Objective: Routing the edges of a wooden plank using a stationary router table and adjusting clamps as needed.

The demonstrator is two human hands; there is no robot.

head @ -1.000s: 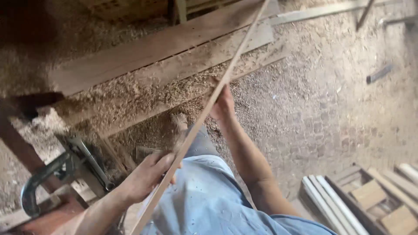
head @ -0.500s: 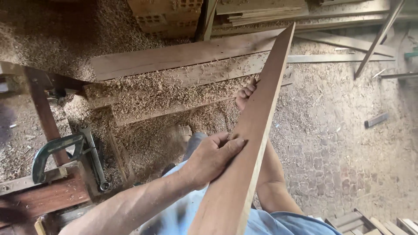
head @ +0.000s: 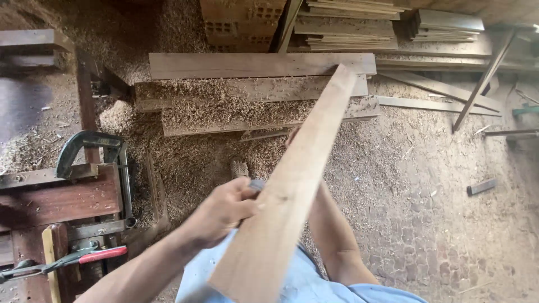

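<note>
Item 1: plank (head: 292, 185). A long, flat, pale brown board held up in front of me, slanting from the lower middle of the view up to the right, its far end over the stacked boards (head: 258, 84) on the floor. Its broad face is turned towards the camera.

Item 2: left hand (head: 222, 213). I see it curled against the plank's left edge about halfway along its length, fingers closed on the plank.

Item 3: right hand (head: 292, 136). Mostly hidden behind the plank; only fingertips show at the left edge, higher up the board. The forearm runs down under the plank. From here I cannot tell how its fingers are set on the board.

Item 4: stacked boards, long and dark, lying crosswise on the floor and heaped with sawdust (head: 224, 106).

Item 5: green clamp (head: 90, 147), on the dark red bench (head: 62, 202) at the left.

Item 6: red-handled tool (head: 84, 257), lying on the lower left of the bench.

Item 7: bricks (head: 241, 25), stacked at the top beyond the boards, with a pile of thin slats (head: 359, 25) just beside them to the right.

Item 8: small dark block (head: 482, 187), lying alone on the paved floor at the right, well apart from the plank.
</note>
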